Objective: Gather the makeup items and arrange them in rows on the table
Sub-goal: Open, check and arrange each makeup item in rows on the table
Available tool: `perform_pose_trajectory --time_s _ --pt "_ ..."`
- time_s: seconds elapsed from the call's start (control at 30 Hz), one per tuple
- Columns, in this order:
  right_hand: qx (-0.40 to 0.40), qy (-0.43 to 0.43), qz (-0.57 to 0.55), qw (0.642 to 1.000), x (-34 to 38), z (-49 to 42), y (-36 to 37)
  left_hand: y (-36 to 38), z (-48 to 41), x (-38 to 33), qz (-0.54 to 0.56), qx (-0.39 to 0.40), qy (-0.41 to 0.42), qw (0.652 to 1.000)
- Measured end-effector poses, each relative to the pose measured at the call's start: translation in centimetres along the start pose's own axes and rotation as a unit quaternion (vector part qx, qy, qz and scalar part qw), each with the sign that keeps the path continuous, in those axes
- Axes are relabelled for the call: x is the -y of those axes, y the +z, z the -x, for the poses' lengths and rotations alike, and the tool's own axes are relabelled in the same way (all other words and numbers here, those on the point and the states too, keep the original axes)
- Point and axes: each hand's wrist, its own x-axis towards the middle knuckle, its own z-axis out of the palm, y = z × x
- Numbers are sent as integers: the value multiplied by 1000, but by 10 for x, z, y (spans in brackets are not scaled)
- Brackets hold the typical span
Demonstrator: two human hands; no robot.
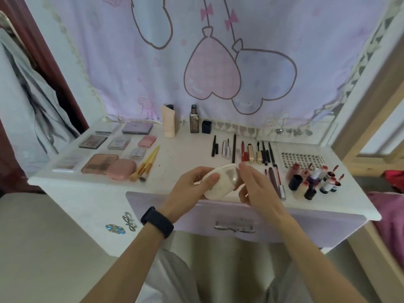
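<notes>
A cream oval compact case [220, 182] is held above the front edge of the white dressing table [181, 154]. My left hand [192, 189] grips its left side with the thumb on top. My right hand [253, 184] holds its right side, fingers curled round the edge. Eyeshadow palettes [99, 164] and a pink compact [121, 169] lie in rows at the left, with two yellow brushes [145, 164] beside them. Pencils, mascaras and lipsticks [244, 150] lie in a row at the right. Small bottles and lip tints [314, 182] cluster at the far right.
A beige tube [168, 121], a brown bottle [194, 120] and a small black box [206, 126] stand at the back against a lilac curtain [218, 62]. A sheet of studs [301, 160] lies at the right. The lilac drawer [236, 221] sits below my hands.
</notes>
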Motion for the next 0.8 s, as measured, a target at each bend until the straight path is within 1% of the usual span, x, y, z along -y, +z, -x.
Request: perform_pose_trajectory --time_s 0.13,0.23,0.33,0.4,0.47,0.53,0.63,0.73,0.77,0.8 --pt "-7 -15 65 998 -1 3 0 12 1 -1 -28 -13 19 999" --pt "-15 -22 88 996 -1 11 5 26 3 1 -62 -34 24 997" --pt "-57 -51 124 989 2 16 13 40 4 3 -91 -87 49 991" --pt "-90 -74 134 984 1 17 15 43 3 1 -87 -107 43 990" --pt "-106 -92 140 980 0 18 15 42 0 -1 -48 -101 6 994" --pt "-109 -121 167 972 0 18 13 39 -2 -5 -19 -92 -51 994" --pt "-100 -202 240 944 -2 14 6 35 -4 -12 12 -60 -155 986" --pt "-54 -263 310 912 -4 12 -3 23 -4 -14 56 2 -207 977" --pt "-28 -268 326 906 -6 12 -5 18 -4 -14 52 14 -212 976" --pt "-2 -256 327 910 -8 12 -6 14 -5 -14 27 14 -213 977"
